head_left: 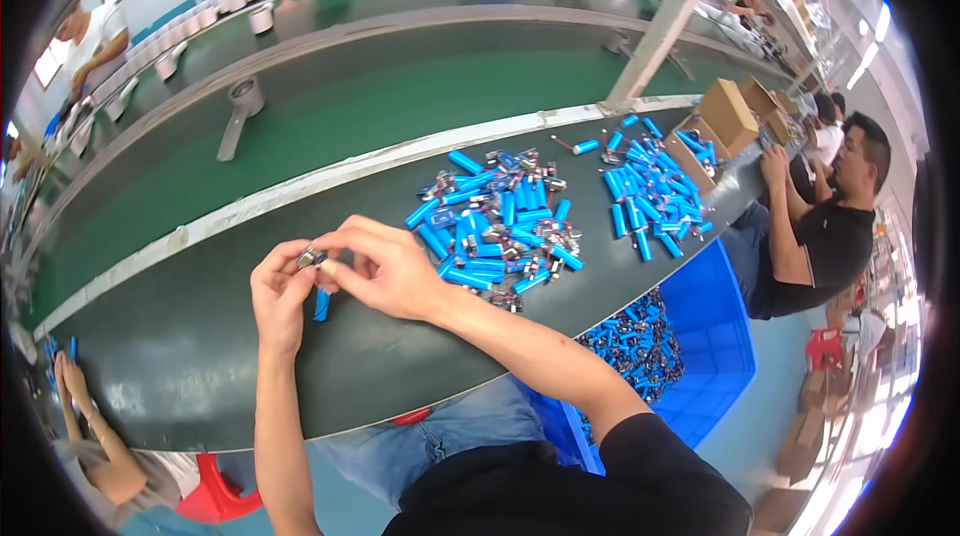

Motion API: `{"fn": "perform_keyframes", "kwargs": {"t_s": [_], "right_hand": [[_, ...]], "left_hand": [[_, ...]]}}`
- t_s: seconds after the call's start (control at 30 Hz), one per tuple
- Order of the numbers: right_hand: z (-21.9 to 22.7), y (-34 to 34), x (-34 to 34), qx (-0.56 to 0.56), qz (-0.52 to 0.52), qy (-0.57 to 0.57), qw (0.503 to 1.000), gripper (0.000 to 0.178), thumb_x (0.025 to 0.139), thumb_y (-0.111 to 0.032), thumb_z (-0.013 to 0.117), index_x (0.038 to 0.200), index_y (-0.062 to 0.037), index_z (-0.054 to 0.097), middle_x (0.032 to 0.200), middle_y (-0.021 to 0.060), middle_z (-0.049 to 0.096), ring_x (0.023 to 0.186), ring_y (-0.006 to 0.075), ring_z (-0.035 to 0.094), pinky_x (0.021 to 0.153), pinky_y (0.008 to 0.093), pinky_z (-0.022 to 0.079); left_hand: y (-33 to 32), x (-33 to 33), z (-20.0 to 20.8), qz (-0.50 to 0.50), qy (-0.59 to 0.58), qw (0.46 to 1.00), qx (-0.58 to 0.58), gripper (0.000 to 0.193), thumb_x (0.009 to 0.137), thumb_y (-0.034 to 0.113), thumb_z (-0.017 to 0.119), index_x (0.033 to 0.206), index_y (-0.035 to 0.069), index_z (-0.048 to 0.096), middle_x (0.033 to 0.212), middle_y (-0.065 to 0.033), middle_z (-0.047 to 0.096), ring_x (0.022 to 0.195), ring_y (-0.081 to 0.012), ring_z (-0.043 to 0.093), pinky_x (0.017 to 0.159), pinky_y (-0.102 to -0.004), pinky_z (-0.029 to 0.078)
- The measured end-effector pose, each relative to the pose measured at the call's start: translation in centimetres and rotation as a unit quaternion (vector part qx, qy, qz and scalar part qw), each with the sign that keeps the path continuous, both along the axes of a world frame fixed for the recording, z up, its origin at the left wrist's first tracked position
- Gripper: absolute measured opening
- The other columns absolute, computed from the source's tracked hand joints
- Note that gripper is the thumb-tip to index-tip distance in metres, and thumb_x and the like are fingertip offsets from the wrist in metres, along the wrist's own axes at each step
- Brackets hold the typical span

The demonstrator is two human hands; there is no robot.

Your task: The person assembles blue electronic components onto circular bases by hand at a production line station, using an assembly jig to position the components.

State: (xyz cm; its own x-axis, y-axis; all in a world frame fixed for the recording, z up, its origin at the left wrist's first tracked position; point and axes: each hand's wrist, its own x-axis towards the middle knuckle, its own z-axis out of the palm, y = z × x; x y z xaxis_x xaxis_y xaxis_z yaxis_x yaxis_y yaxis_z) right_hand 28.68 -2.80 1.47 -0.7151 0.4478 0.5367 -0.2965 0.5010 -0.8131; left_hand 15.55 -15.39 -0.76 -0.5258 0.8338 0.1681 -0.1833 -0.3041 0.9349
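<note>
Above the dark work table, my left hand (279, 296) and my right hand (385, 271) meet at their fingertips. Both pinch a small circuit board (311, 258) with metal and dark parts. A blue cylindrical battery cell (321, 305) shows just under the fingers; whether it hangs from the board by wires or rests on the table I cannot tell. To the right of my right hand lies a loose heap of blue cells with small boards and wires (490, 226).
A second pile of blue cells (650, 191) lies further right, by an open cardboard box (722, 121). Below the table edge stands a blue bin (715, 321) full of cells. A green conveyor (400, 86) runs beyond the table. Co-workers sit at left and right.
</note>
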Motion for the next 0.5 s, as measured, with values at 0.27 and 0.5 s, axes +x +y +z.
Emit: {"fn": "perform_keyframes", "kwargs": {"t_s": [0.27,0.5], "right_hand": [[-0.07,0.05,0.08,-0.002,0.011,-0.026,1.000,0.025,0.086,-0.006,0.067,0.111,-0.0059,0.069,0.089,0.0021,0.062,0.051,0.0063,0.049,0.047,0.0239,0.041],[0.09,-0.14,0.19,-0.006,0.018,-0.027,0.999,0.027,0.087,-0.006,0.066,0.113,-0.0067,0.069,0.089,0.0023,0.062,0.051,0.0068,0.049,0.047,0.0240,0.041]], "left_hand": [[0.11,0.10,0.10,0.016,0.009,1.000,-0.013,0.023,0.087,-0.004,0.054,0.110,-0.005,0.058,0.093,-0.0133,0.069,0.071,-0.0169,0.065,0.068,-0.0284,0.055],[-0.05,0.09,0.20,0.004,0.017,1.000,-0.006,0.030,0.084,0.000,0.054,0.113,-0.003,0.056,0.097,-0.0130,0.067,0.075,-0.0141,0.063,0.070,-0.0267,0.051]]}}
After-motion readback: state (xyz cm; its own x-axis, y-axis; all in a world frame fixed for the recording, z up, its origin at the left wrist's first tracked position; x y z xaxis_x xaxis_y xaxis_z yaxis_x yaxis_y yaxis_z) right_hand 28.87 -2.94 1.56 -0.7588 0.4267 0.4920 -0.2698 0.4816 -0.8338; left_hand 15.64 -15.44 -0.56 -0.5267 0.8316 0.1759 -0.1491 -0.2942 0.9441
